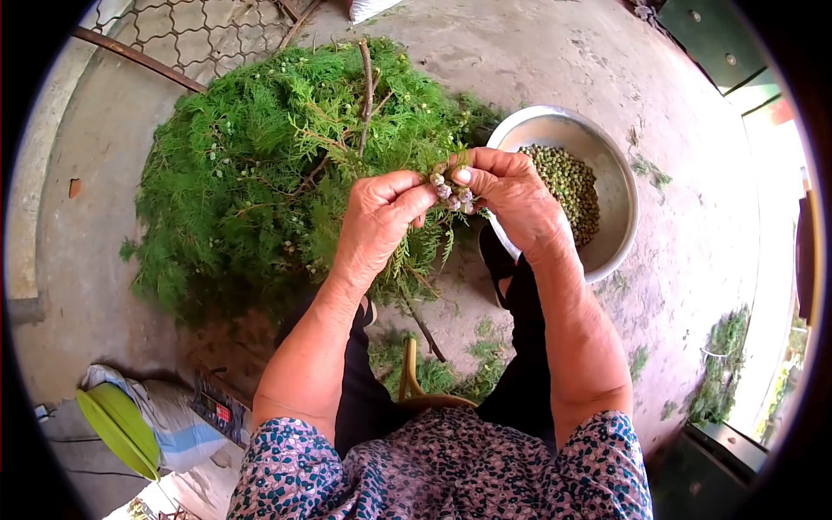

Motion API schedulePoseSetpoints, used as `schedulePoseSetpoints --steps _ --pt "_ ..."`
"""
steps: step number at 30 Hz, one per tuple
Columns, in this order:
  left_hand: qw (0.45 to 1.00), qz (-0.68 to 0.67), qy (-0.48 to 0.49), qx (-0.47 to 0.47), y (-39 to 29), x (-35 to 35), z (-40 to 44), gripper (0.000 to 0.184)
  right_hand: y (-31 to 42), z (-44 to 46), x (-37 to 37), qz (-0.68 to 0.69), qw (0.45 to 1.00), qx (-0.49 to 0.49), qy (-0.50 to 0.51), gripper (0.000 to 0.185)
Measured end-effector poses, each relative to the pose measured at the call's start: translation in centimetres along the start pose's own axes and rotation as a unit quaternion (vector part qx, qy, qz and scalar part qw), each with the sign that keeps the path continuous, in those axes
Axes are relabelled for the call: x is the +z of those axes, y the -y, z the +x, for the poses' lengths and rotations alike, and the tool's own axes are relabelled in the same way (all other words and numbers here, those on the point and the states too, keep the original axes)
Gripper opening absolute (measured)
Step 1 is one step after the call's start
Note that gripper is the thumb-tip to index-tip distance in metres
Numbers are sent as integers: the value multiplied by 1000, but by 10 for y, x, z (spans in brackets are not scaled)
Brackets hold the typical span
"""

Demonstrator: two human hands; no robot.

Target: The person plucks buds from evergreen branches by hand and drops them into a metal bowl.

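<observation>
Both hands meet in front of me over a cluster of small pale cones on a green conifer sprig. My left hand pinches the sprig from the left, thumb and forefinger together. From the right, my right hand grips the cluster between thumb and forefinger. Beneath and to the left spreads a big heap of green conifer branches, with small round cones among the leaves. A metal basin stands just right of my right hand, partly hidden by it. Inside lie many loose greenish cones.
A bare brown stick pokes up from the heap. Behind it lies a metal mesh frame. At lower left are a lime-green plastic lid or basin and a sack. Scattered sprigs lie on the concrete floor at right.
</observation>
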State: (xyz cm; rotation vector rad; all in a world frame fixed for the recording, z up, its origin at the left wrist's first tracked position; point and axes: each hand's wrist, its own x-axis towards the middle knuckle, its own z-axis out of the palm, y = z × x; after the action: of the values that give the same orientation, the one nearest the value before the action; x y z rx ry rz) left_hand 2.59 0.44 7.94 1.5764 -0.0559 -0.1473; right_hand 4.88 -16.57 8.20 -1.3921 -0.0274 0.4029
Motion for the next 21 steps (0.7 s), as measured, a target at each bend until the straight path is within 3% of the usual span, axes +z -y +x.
schedulePoseSetpoints --steps 3,5,8,16,21 --pt "998 -56 20 -11 -2 -3 -1 13 -6 2 0 22 999 0 33 15" --pt "993 -109 26 -33 -11 -3 -3 11 -12 3 0 229 969 8 91 16" --pt "978 -200 40 -52 -9 -4 -4 10 -14 2 1 277 951 33 133 19" --pt "951 -292 52 -84 -8 -4 -4 16 -4 -2 6 314 934 64 158 21" --pt "952 -292 52 -75 -4 -6 0 23 0 -5 10 232 961 -1 148 16"
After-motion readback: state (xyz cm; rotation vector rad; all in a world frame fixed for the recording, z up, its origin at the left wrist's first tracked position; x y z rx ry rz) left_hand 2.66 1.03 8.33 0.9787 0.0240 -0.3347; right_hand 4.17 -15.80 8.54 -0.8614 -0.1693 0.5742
